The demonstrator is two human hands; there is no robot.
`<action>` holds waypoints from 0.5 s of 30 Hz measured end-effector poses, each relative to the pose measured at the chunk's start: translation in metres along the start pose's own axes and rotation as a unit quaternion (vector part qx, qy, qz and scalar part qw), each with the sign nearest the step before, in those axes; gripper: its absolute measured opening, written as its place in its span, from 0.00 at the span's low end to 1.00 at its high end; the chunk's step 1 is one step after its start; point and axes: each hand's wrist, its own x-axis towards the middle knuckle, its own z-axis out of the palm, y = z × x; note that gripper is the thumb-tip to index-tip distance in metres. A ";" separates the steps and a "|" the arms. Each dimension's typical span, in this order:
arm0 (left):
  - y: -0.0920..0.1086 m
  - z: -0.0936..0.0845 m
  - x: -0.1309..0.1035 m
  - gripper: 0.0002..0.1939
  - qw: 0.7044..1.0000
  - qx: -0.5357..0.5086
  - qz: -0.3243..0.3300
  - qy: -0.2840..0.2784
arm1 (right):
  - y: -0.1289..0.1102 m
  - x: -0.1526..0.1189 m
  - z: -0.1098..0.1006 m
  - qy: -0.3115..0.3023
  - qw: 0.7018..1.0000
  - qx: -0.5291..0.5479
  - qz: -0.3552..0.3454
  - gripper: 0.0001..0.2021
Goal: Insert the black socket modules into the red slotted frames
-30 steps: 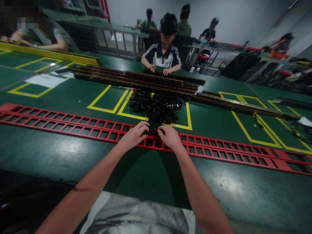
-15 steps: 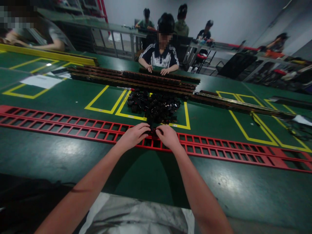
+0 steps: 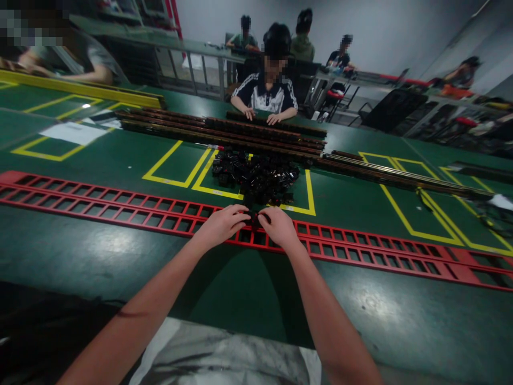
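Note:
Both hands meet over the long red ladder-like frame (image 3: 340, 243) that crosses the green table. Between the fingertips sits a small black part (image 3: 253, 218); its exact kind is too dark to make out. My left hand (image 3: 222, 224) comes in from the left, fingers curled and closed on the part's left side. From the right, my right hand (image 3: 278, 227) pinches its other side with thumb and fingers. Just beyond the hands lies a heap of small shiny black parts (image 3: 256, 174), several of them close to the fingertips.
Behind the heap lie long dark metal strips (image 3: 168, 125) in a bundle. A red-handled screwdriver-like tool (image 3: 218, 147) rests beside them. Papers (image 3: 74, 133) and a yellow rail (image 3: 120, 96) are at left. Opposite, a co-worker (image 3: 266, 91) has both hands on a strip.
The view has shifted slightly, so the scene sits a little to the right. Both hands stay together at the black part over the red frame, with only slight finger movement.

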 end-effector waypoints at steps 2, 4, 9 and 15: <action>-0.001 0.002 0.000 0.12 1.000 0.004 0.001 -0.001 | 0.000 0.000 0.000 -0.001 1.000 0.002 0.003 0.12; -0.003 0.003 0.000 0.12 1.000 0.006 -0.002 0.005 | 0.000 0.000 0.000 -0.003 1.000 0.003 0.003 0.12; -0.001 0.002 0.000 0.13 1.000 0.003 -0.016 0.006 | -0.001 0.000 0.000 0.002 1.000 0.005 0.002 0.12; 0.005 -0.004 0.002 0.15 0.999 -0.008 -0.038 -0.012 | 0.001 -0.001 0.001 0.007 1.000 0.006 -0.003 0.11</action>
